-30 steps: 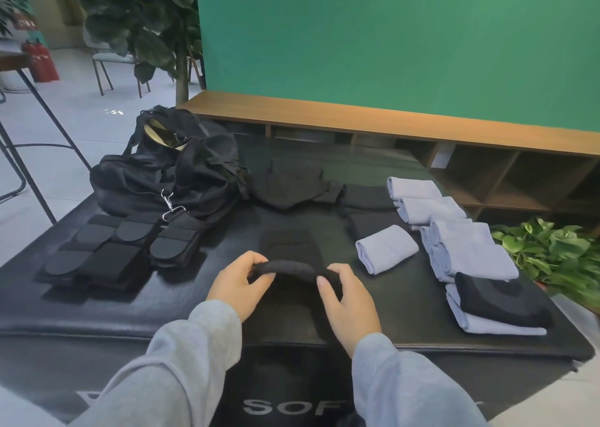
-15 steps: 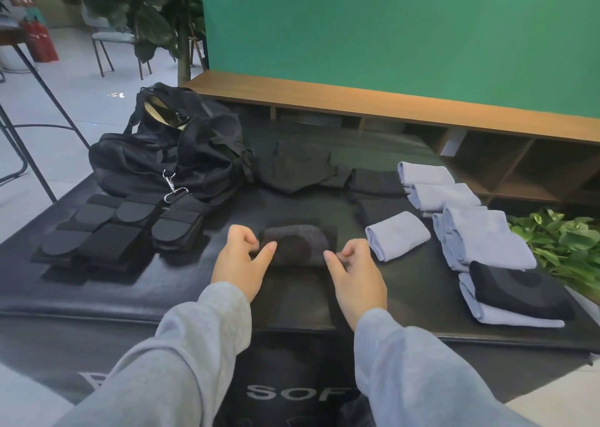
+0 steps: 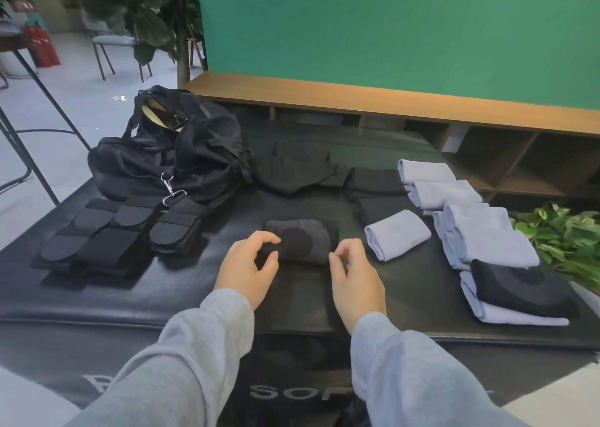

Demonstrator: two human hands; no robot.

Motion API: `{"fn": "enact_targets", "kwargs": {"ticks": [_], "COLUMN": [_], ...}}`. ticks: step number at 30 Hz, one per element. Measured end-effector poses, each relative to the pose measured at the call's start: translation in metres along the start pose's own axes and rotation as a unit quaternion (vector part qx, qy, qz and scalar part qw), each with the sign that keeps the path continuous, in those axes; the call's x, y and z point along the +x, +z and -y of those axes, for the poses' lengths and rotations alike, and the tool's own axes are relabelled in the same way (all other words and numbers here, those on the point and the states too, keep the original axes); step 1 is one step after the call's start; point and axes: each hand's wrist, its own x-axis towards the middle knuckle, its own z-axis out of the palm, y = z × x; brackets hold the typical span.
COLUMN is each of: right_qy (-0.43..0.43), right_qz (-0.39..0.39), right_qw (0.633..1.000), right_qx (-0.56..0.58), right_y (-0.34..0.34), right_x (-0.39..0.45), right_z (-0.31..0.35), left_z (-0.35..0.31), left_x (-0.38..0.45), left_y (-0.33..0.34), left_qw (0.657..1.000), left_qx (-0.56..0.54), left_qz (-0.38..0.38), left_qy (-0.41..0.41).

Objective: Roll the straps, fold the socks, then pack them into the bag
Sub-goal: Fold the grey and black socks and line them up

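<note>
Grey sock (image 3: 300, 240) folded, pinched by left hand (image 3: 248, 266); right hand (image 3: 355, 275) loosely curled, holding nothing. Black socks (image 3: 373, 183) beyond hands unfolded; bag (image 3: 168, 157) beyond left hand, nothing seen packed.

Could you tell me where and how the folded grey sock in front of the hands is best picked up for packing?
Probably across its short ends, from above: the grey sock lies flat, folded, between the left hand and right hand, so pinching both ends should keep the fold together.

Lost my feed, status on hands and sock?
Left hand grips folded dark sock at its left end. Right hand beside it, holding nothing. Bag unpacked, nothing blocking.
</note>
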Motion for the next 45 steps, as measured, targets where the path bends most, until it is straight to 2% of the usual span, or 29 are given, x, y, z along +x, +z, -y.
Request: {"fn": "enact_targets", "kwargs": {"ticks": [17,25,45], "right_qy": [-0.028,-0.035,-0.044], "right_qz": [0.036,0.033,0.017], "right_qw": [0.997,0.995,0.992], "right_qx": [-0.067,-0.087,-0.114], "right_y": [0.0024,0.0031,0.0064], "right_x": [0.0009,0.0016,0.0015], "right_z": [0.0028,0.0012,0.0017], "left_z": [0.0066,0.0055,0.0064], "left_x": [0.0026,0.0025,0.0047], "left_y": [0.0036,0.0053,0.0067], "left_qw": [0.995,0.995,0.991], "left_qx": [0.057,0.085,0.117], "left_qz": [0.007,0.007,0.021], "left_qy": [0.081,0.049,0.059]}}
